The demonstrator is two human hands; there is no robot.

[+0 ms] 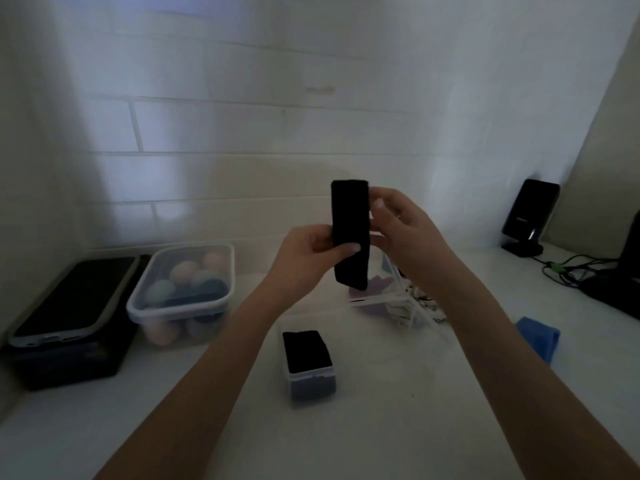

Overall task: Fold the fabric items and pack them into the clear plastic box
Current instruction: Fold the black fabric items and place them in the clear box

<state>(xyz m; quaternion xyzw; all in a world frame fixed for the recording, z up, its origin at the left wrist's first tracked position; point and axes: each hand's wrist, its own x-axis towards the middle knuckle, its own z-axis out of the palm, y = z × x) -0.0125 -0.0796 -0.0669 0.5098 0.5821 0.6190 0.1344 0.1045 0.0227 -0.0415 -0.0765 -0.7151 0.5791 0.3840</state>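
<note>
Presently, in the head view, a black fabric strip is held upright in the air above the white counter; the left hand is clamped on its lower middle, thumb across the front and fingers behind; the right hand is set against its right edge near the top, fingers curled and loosely parted, and whether they actually pinch the cloth cannot be told. The strip is judged light, soft and limp; its lower end hangs slack below the left thumb; no risk of breakage is expected, but the folds are likely to spring open unless pinched; hold is best taken across the full width, near the two ends, so that one end can be laid onto the other.

A small clear plastic box stands on the counter below the hands, well apart from the strip; dark folded fabric is seen inside it, filling it near to the rim. A blue cloth lies at the right; a second clear container, tilted, is seen behind the right wrist. The counter is smooth and pale; a tiled wall is behind it; the lighting is dim and details are blurred.
</note>
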